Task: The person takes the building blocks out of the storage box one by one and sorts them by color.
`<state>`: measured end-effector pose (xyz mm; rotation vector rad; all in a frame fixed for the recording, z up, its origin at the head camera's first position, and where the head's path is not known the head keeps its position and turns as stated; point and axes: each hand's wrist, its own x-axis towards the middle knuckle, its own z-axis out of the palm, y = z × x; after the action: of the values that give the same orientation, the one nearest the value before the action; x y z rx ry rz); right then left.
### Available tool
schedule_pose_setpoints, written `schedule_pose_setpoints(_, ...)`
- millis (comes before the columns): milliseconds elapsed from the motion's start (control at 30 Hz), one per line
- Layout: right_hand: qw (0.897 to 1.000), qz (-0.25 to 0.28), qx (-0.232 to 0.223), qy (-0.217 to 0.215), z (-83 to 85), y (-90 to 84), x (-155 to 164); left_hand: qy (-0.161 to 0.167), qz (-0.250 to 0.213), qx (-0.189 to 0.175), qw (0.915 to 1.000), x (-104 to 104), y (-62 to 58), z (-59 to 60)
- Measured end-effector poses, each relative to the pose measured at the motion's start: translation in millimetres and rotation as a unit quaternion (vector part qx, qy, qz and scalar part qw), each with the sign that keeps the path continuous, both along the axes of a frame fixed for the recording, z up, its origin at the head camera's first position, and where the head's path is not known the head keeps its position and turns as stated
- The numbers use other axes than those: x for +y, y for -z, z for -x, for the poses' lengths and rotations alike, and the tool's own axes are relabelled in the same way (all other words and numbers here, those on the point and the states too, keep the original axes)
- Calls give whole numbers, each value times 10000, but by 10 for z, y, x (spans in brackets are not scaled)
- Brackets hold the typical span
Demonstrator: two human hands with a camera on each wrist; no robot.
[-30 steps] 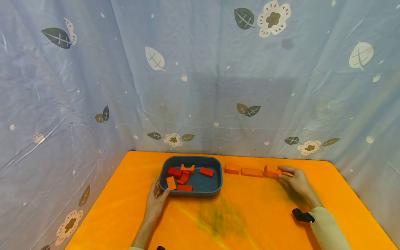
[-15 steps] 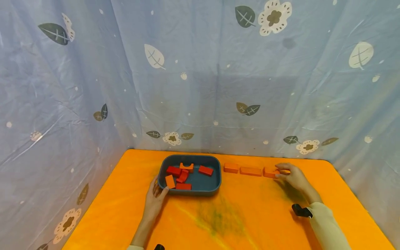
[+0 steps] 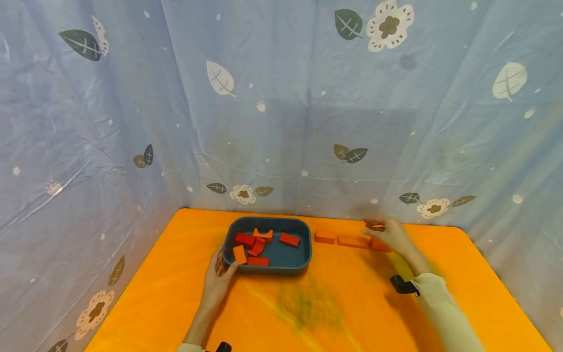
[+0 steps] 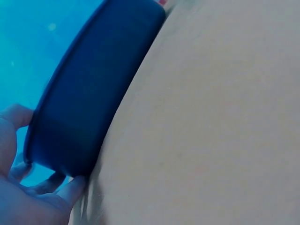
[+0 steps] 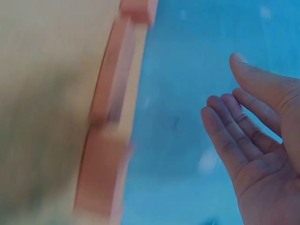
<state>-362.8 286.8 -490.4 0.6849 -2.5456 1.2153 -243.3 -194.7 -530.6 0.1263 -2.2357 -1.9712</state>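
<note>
My left hand (image 3: 216, 278) grips the left front corner of a dark blue-grey tray (image 3: 281, 270), thumb at the rim and fingers round the side. In the left wrist view the tray's outer wall (image 4: 89, 93) fills the space beyond that hand. Inside lie several red and orange blocks, among them an orange arch block (image 3: 264, 235) and a red curved block (image 3: 257, 247). My right hand (image 3: 392, 236) is raised above the right end of a row of orange blocks. Its fingers are extended with nothing between them in the right wrist view. The hand partly covers the end block (image 3: 379, 245) in the head view.
Right of the tray, the row continues with an orange block (image 3: 325, 236) and a longer, flatter orange block (image 3: 353, 241). An orange cloth (image 3: 281, 313) with a dark greenish patch covers the table. Blue floral curtains (image 3: 286, 137) stand behind and at both sides.
My right hand has set down the orange block at the row's right end and let go. It has since risen and moved left. The left hand and tray stay put.
</note>
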Motion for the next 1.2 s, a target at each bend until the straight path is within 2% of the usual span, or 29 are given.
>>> schedule_pose_setpoints(33,9998,-170,-37,30,-184,-263,-252,-11,5,-20,10000,-4,3,3)
schedule_pose_setpoints(67,9997,-228,-99,-41,-325,-448,-451,-26,23,-58,10000,-8,7,8)
schedule_pose_setpoints(133,9990,-362,-108,-228,-441,-592,-723,-35,51,-92,9999,-13,12,18)
schedule_pose_setpoints(167,9986,-424,-128,-297,-448,-606,-820,-34,49,-94,9999,-15,13,24)
schedule_pose_setpoints(400,9941,-504,-380,-886,-231,-453,-1264,-11,58,-44,10000,-3,13,49)
schedule_pose_setpoints(567,9918,-568,-560,-1001,-153,-412,-1662,21,-11,20,10000,3,24,43)
schedule_pose_setpoints(767,9866,-595,-1059,-1087,-63,-331,-2129,-38,17,24,10000,12,23,29)
schedule_pose_setpoints(900,9823,-1023,-1193,-1021,19,-262,-2406,-57,33,54,10000,8,16,27)
schedule_pose_setpoints(1033,9761,-1596,-1143,-935,107,-159,-2633,-53,-17,88,9999,-3,15,26)
schedule_pose_setpoints(1200,9719,-2110,-778,-688,123,-45,-2822,-22,-124,65,9999,-5,17,19)
